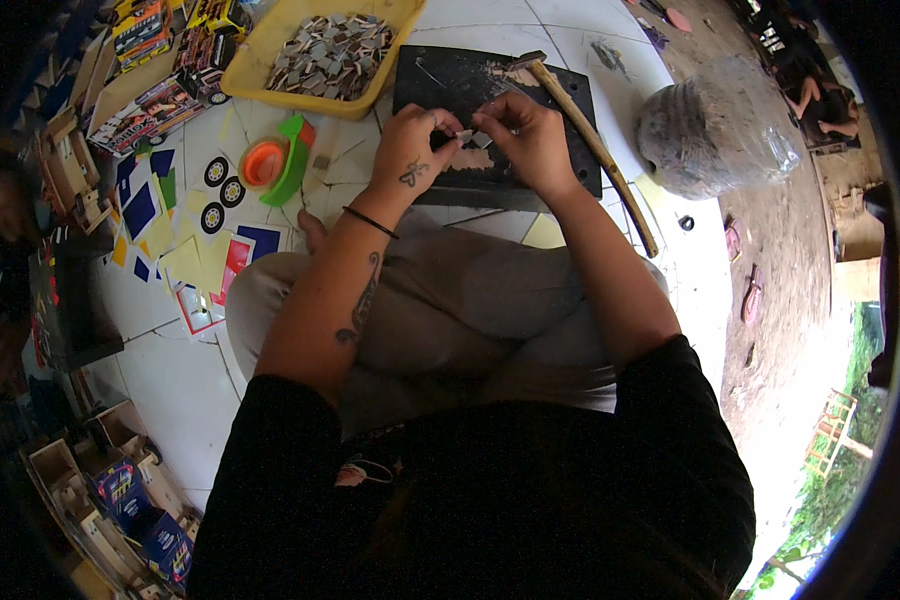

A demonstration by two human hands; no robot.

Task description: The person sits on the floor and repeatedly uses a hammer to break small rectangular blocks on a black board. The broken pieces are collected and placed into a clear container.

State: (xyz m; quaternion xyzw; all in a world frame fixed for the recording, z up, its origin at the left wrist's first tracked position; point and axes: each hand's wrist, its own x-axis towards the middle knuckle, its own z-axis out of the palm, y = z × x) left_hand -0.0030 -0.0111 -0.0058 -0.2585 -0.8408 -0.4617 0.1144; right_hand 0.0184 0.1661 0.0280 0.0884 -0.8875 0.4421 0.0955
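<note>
My left hand [411,150] is closed in a pinch on a small flat greyish piece [466,138], which resembles those in the yellow tray [238,82]. Against the same piece, the fingertips of my right hand [526,140] are pinched together. Both hands are over a black board [438,68] that lies in front of my crossed legs. A patch of torn, light brown surface [470,160] shows on the board below my fingers. Along the board's right side rests a hammer [590,135] with a wooden handle.
Many small flat pieces [330,60] fill the tray. Left of the board are a green tape dispenser [292,165], black toy wheels [216,172] and coloured sticker sheets [182,262]. Toy trucks [160,110] stand far left. A plastic-wrapped bundle [715,130] sits at right.
</note>
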